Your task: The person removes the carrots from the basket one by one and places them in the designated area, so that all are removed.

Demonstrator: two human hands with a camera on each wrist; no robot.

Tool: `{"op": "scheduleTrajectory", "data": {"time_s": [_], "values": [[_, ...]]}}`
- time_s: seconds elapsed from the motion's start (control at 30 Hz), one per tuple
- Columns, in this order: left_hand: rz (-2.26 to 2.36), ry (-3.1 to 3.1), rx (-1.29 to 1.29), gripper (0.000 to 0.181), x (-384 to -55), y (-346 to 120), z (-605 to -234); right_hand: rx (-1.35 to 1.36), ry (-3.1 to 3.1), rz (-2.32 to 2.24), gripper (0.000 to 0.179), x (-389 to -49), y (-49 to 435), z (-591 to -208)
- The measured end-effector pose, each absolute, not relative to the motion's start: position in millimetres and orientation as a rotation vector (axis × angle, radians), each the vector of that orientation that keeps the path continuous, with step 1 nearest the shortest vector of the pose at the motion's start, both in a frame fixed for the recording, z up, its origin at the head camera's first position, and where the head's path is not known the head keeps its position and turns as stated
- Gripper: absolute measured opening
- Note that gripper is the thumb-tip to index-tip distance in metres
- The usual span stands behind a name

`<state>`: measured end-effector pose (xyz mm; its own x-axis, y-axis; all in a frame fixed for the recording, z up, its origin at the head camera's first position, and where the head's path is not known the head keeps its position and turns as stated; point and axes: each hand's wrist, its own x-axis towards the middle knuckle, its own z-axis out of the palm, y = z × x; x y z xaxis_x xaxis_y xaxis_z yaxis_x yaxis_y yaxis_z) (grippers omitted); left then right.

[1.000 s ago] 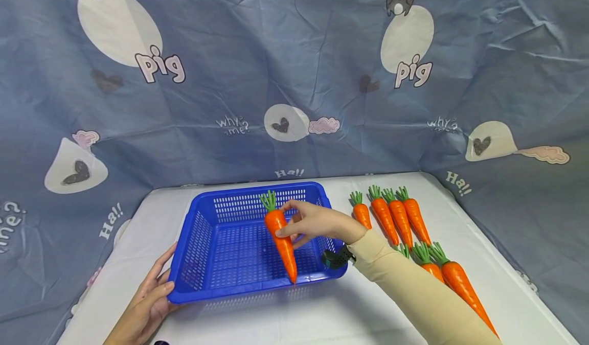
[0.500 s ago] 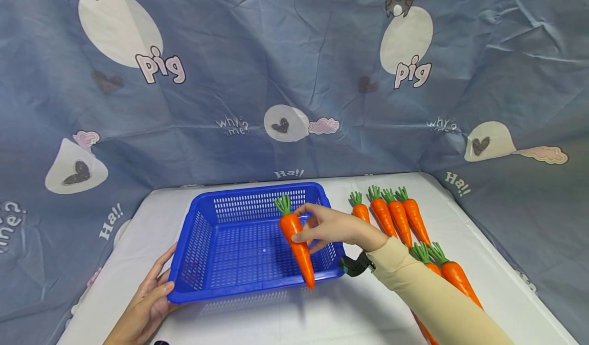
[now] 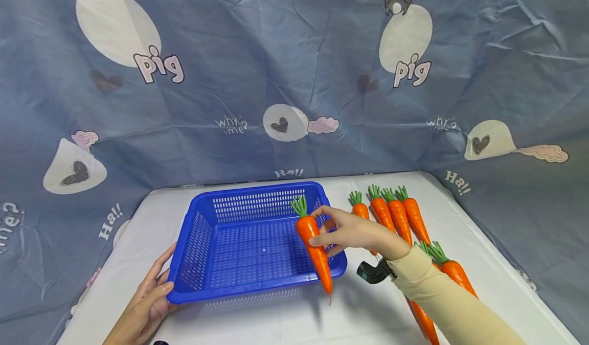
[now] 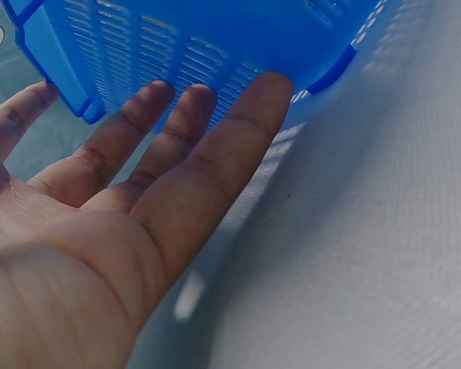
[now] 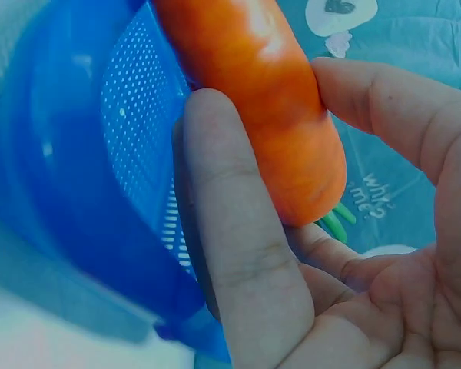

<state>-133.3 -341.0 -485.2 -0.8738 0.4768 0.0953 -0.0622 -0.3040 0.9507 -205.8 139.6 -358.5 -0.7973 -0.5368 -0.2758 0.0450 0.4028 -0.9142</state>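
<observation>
My right hand (image 3: 352, 231) pinches an orange carrot (image 3: 318, 258) with green stalks between thumb and fingers. The carrot slants over the right front part of a blue plastic basket (image 3: 239, 286), its thin tip beyond the near rim. Close up in the right wrist view, fingers (image 5: 230, 177) lie along the carrot's thick end, with the basket wall behind. My left hand (image 3: 147, 304) rests at the basket's front left corner, thumb at the rim. In the left wrist view, its nearly straight fingers (image 4: 207, 161) touch the slotted outer wall.
Several carrots (image 3: 399, 217) lie in a row to the right of the basket. More carrots (image 3: 455, 273) lie nearer, partly hidden by my right sleeve (image 3: 451, 299). A black device (image 3: 375, 272) sits at my right wrist. A patterned blue curtain (image 3: 294, 79) hangs behind the white table (image 3: 276, 324).
My right hand has moved right and slightly nearer, carrying the carrot from over the basket's middle to its right front rim. The left hand and basket have stayed in place.
</observation>
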Motion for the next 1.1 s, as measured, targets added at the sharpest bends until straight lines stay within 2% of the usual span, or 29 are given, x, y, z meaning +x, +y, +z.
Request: {"op": "scheduleTrajectory", "data": {"time_s": [0.27,0.5,1.1], "values": [[2.195,1.682,0.461,0.071,-131.8,-338.5,-481.2,-0.403,2.167,-1.422,0.061,-195.5,154.7,-356.4],[2.208,1.65,0.555,0.071,-134.7,-339.8,-484.3,-0.395,2.209,-1.414,0.063,-185.7,170.6,-354.9],[2.238,1.574,0.595,0.071,-132.9,-339.9,-482.7,-0.365,2.255,-1.44,0.07,-144.6,222.9,-365.9]]}}
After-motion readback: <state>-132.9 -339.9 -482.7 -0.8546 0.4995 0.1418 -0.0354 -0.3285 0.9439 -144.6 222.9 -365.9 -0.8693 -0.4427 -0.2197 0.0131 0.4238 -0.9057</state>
